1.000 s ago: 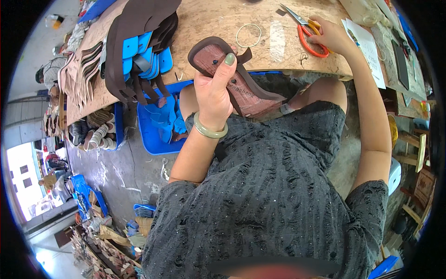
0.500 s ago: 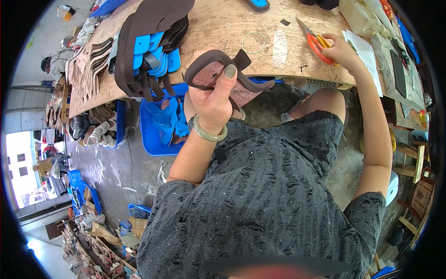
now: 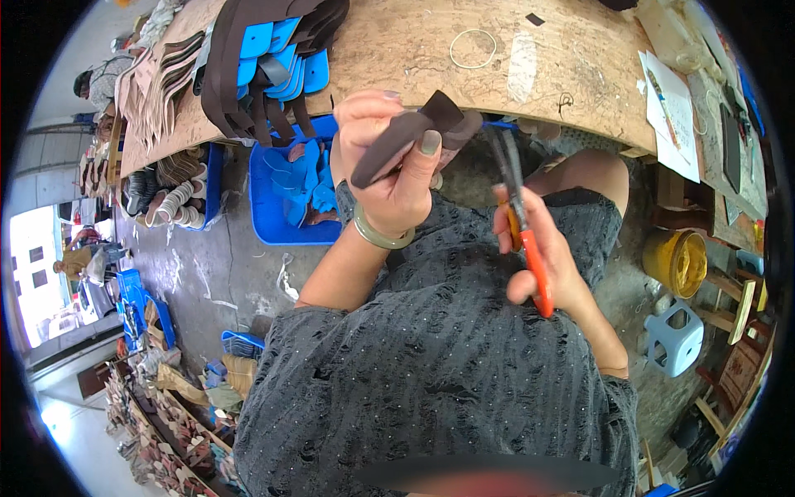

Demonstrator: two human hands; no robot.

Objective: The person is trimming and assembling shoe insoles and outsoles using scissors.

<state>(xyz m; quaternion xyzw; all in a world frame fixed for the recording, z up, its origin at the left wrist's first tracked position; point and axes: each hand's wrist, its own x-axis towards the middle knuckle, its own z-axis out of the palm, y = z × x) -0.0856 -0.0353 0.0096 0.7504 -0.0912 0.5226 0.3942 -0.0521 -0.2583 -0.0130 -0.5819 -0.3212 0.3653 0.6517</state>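
Note:
My left hand [image 3: 383,192] grips a dark brown shoe part [image 3: 392,151] just off the table's front edge, thumb on the near side. The part is curved, with a thick rounded edge and a short dark tab sticking up. Its pinkish face is mostly turned out of sight. My right hand [image 3: 548,257] is closed around the orange and yellow handles of a pair of scissors [image 3: 511,170]. The blades point up and away, slightly blurred, a little right of the shoe part and apart from it.
On the wooden table [image 3: 397,50] lie a pile of dark brown strips [image 3: 225,91] with blue pieces, stacked beige pieces [image 3: 153,112] and a thin ring [image 3: 473,67]. A blue bin [image 3: 259,211] stands below. Rightward are papers [image 3: 684,149], a yellow bucket [image 3: 660,261] and a stool [image 3: 675,338].
My right hand has lifted the scissors off the table and brought them toward my body, blades up. My left hand has turned the shoe part, hiding most of its pinkish face.

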